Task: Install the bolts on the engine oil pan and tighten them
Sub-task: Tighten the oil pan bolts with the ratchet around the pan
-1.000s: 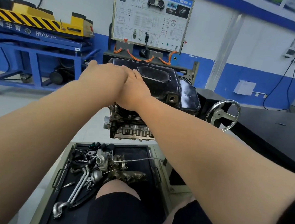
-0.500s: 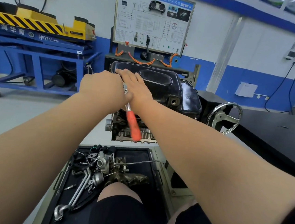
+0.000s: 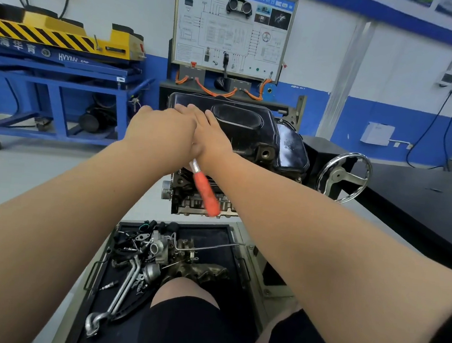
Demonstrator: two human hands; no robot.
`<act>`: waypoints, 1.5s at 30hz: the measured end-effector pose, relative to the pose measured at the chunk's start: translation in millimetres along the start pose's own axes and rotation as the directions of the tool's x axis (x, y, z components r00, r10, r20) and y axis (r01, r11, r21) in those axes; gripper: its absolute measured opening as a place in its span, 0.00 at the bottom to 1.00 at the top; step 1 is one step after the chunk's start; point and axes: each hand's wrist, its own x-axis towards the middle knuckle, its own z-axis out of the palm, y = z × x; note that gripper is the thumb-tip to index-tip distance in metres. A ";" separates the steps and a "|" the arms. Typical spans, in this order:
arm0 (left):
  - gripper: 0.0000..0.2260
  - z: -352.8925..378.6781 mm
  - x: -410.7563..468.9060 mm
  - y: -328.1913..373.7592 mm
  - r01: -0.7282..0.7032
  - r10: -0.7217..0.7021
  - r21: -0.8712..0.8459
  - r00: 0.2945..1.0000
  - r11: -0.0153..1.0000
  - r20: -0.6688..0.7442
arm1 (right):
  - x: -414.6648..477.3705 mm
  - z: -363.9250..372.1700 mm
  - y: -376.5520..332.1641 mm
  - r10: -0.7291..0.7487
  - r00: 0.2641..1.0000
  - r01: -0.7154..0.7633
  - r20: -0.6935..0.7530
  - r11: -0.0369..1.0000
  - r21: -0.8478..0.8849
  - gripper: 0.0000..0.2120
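Both arms reach forward to the middle of the frame, where the black engine oil pan [image 3: 250, 135] sits on top of the upturned engine [image 3: 187, 195]. The two hands meet at the pan's near left edge, touching each other side by side.

The right hand [image 3: 212, 140] lies flat on the pan, its fingers [image 3: 192, 111] straight and pointing toward the far left corner, a released grip that presses rather than clasps. The left hand [image 3: 160, 131] shows only its back; its fingers curl away out of sight, so I cannot tell whether that grip is clenched on anything.

A ratchet wrench [image 3: 206, 193] comes out from under the hands: its bright steel shaft emerges just below the right wrist and its orange handle slants down and to the right across the engine's front, with no hand on it. The wrench head and the bolt it may sit on are hidden by the hands.

Lower centre, a dark tray [image 3: 220, 258] holds loose engine parts and pipes. A chrome handwheel [image 3: 339, 177] stands right of the engine. A wiring training board [image 3: 231, 32] stands upper centre, with a blue and yellow lift table [image 3: 59, 36] upper left.
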 end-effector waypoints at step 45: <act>0.16 9.6 1.4 -15.4 -0.039 0.044 0.057 0.994 0.998 -0.098 | -3.4 -1.0 -3.6 0.030 0.999 -0.027 -0.036 0.997 0.071 0.32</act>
